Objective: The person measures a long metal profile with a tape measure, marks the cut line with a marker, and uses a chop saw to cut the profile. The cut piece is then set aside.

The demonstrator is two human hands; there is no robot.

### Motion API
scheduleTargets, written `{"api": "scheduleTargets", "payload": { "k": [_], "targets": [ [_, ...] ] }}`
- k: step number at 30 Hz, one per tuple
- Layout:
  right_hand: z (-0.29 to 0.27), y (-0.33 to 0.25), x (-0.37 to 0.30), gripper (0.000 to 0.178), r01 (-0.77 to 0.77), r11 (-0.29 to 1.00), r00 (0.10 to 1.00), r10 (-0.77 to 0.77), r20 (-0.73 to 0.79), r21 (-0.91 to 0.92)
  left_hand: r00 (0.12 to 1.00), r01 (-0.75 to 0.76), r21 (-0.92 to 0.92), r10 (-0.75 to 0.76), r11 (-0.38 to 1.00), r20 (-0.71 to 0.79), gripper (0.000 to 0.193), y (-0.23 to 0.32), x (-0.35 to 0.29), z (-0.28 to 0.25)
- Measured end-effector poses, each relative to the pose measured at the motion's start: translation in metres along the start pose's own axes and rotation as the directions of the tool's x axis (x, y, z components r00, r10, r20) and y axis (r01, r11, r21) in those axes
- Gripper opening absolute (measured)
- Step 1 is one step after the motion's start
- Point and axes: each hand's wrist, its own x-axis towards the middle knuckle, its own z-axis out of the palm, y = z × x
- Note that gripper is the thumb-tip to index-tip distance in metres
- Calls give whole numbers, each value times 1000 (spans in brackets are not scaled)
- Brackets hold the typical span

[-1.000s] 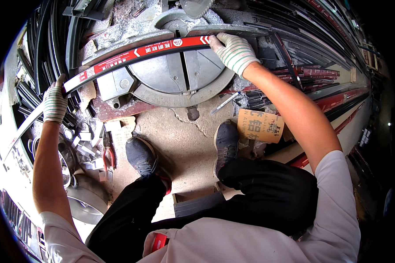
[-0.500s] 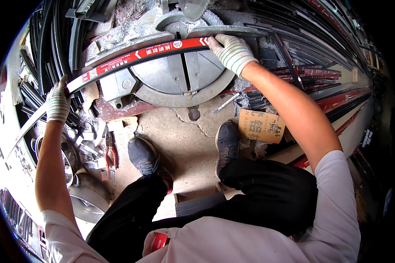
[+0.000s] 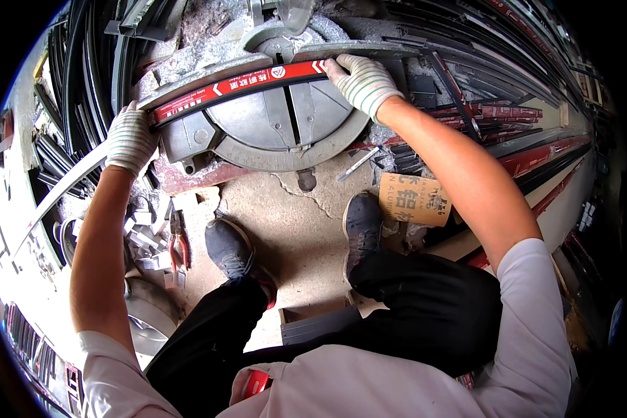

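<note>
Here the left hand [image 3: 129, 139], in a knit work glove, is closed around the left stretch of a long metal strip [image 3: 237, 85] wrapped in red film with white markings, gripping it where the red part gives way to bare pale metal that runs on down toward the left edge. The right hand [image 3: 361, 82], gloved the same way, is pressed down on the strip's right end, fingers curled over it and clamped against the saw's back fence. The strip lies across the round grey turntable of a mitre saw [image 3: 285, 129], over its cutting slot, and the saw stands on the concrete floor [image 3: 292, 209]. The person squats before it, with a dark shoe [image 3: 228, 245] on the left and another on the right. A piece of brown cardboard [image 3: 414, 200] lies just beside the right shoe, and short metal offcuts [image 3: 150, 240] are heaped near the left forearm. Long dark and red-wrapped profiles [image 3: 536, 150] are stacked along the right.
</note>
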Motion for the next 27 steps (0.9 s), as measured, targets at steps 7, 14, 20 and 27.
{"api": "scheduleTargets", "payload": {
  "k": [7, 14, 20, 27],
  "targets": [
    [2, 6, 0, 45, -4, 1000, 1000, 4, -17, 5, 980, 156, -23, -151, 988, 129, 22, 13, 6, -7],
    [3, 6, -1, 45, 18, 1000, 999, -18, -33, 11, 993, 102, -42, -100, 994, 55, 23, 1, 3, 11],
    [1, 4, -4, 44, 31, 1000, 999, -31, -43, -3, 994, 102, -55, -100, 993, 44, 20, 3, 4, 12],
    [2, 4, -4, 43, 35, 999, 999, -35, -42, 0, 989, 132, -23, -130, 991, 67, 18, 6, 3, 7]
  ]
}}
